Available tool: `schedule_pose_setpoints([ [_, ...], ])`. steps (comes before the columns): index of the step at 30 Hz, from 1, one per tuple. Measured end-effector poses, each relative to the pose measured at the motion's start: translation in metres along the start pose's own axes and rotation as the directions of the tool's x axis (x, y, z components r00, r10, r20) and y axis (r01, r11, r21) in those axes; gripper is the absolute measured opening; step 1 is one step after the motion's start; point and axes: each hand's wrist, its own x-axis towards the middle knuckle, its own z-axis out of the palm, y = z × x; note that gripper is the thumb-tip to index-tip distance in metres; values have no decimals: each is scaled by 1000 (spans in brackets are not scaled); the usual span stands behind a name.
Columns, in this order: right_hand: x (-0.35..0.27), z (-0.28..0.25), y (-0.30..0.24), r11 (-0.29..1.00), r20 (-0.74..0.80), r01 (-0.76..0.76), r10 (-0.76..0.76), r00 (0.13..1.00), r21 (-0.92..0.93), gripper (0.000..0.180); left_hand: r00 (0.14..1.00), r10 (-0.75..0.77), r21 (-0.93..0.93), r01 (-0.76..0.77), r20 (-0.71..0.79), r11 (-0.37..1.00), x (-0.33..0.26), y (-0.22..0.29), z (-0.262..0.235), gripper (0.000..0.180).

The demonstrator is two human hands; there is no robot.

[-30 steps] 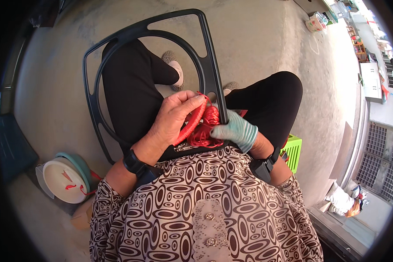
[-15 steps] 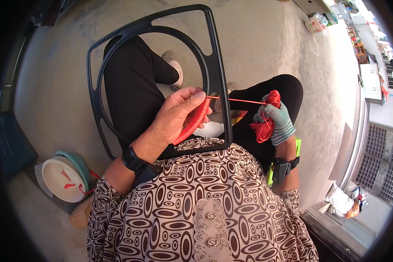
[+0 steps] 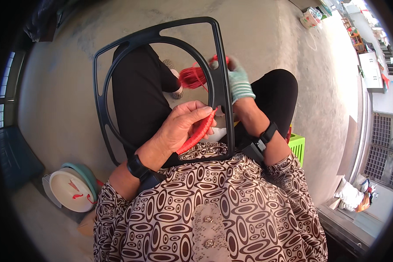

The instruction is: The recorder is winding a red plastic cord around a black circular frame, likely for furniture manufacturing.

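Observation:
A black plastic frame (image 3: 223, 56), a rounded square around an inner ring, rests over my lap. Red cord is wound tightly around the near right part of the ring (image 3: 195, 139). My left hand (image 3: 179, 124) is closed on this wrapped stretch, thumb pressed at its upper end. My right hand (image 3: 241, 83), in a striped knit glove, is beyond the frame's right side, its fingers blurred and partly hidden by the bar. It holds a red cord bundle (image 3: 191, 77), whose loops show through the ring's opening.
At the left a white basin (image 3: 67, 192) with red scraps stands against a teal basin (image 3: 91, 174). A bright green plastic crate or stool (image 3: 297, 146) is beside my right leg. A patterned bucket (image 3: 311, 18) stands at the far right, and bags (image 3: 351, 194) lie near the right wall.
My right hand has moved left and away from me with the cord bundle, from right of the frame to behind its right bar. My left hand keeps its grip; the frame has shifted slightly nearer.

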Motion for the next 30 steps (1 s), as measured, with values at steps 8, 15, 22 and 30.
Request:
schedule_pose_setpoints([
  [8,-17,7,-3,482,762,-729,175,624,486,79,985,150,-136,-137,89,981,3,-12,-15,24],
  [15,-30,4,-15,971,429,-226,174,886,73,52,975,220,27,-219,-38,975,9,-10,-16,19],
  [22,-80,-12,-19,924,287,-379,375,882,-43,35,949,263,125,-244,-172,962,11,-6,-11,14],
  [30,-88,-21,5,972,408,-93,175,896,-215,49,958,252,182,-227,-134,957,3,-3,-4,17],
])
